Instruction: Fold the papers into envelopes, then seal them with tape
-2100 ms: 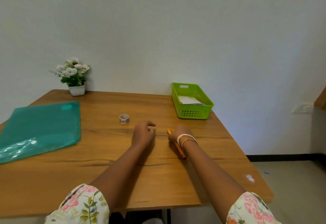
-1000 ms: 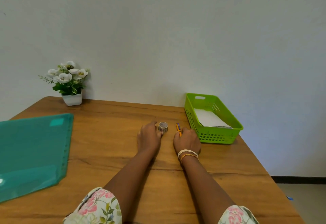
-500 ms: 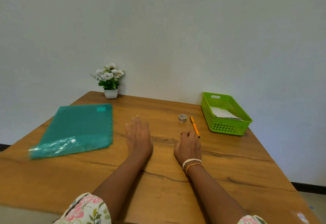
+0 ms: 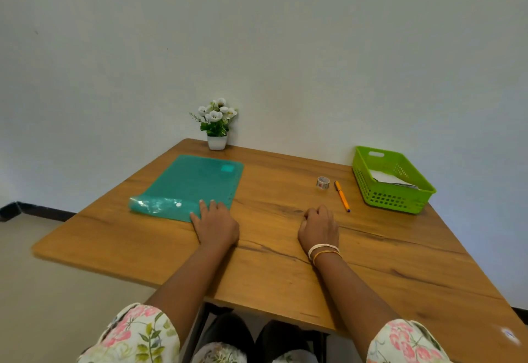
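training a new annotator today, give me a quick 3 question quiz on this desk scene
1. True or false: the left hand rests its fingers on the teal folder.
2. What lies directly beside the tape roll? A) a pair of scissors B) the orange pen C) a stapler
3. Fill in: the white papers lie inside the green ____.

Key: 1 true; 2 B; 3 basket. The right hand holds nothing; it sits on the wooden table with its fingers curled, apart from the pen.
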Tool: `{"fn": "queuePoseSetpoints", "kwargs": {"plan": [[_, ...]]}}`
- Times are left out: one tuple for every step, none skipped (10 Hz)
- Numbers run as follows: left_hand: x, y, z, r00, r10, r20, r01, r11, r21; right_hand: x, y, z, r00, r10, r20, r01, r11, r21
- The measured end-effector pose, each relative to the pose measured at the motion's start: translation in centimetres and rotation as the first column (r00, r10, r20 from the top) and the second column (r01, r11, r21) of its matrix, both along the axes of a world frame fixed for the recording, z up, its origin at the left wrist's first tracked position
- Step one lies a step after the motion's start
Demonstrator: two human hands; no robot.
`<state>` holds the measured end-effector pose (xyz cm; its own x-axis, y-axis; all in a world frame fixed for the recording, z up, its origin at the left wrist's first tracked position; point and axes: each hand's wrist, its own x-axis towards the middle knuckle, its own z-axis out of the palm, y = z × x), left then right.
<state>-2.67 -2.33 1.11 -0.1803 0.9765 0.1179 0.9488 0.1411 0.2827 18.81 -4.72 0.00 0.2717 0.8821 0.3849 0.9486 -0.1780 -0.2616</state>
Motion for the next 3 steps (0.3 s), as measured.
{"fn": "queuePoseSetpoints", "kwargs": {"plan": [[0.15, -0.9, 0.23, 1.0, -0.017, 0.002, 0.017, 1.0, -0.015, -0.3, -0.7, 0.29, 0.999, 0.001, -0.034, -0.002, 1.0, -0.03], [0.22, -1.07, 0.02, 0.997, -0.031, -0.066, 0.033, 0.999, 0.025, -0.31, -1.21, 0.22, 0.999, 0.036, -0.027, -0.037, 0.998, -0.045], [0.85, -1.08, 0.12, 0.982, -0.117, -0.151, 0.141, 0.976, 0.164, -0.3, -1.66, 0.33, 0.998, 0.058, -0.016, -0.059, 0.995, -0.074]]}}
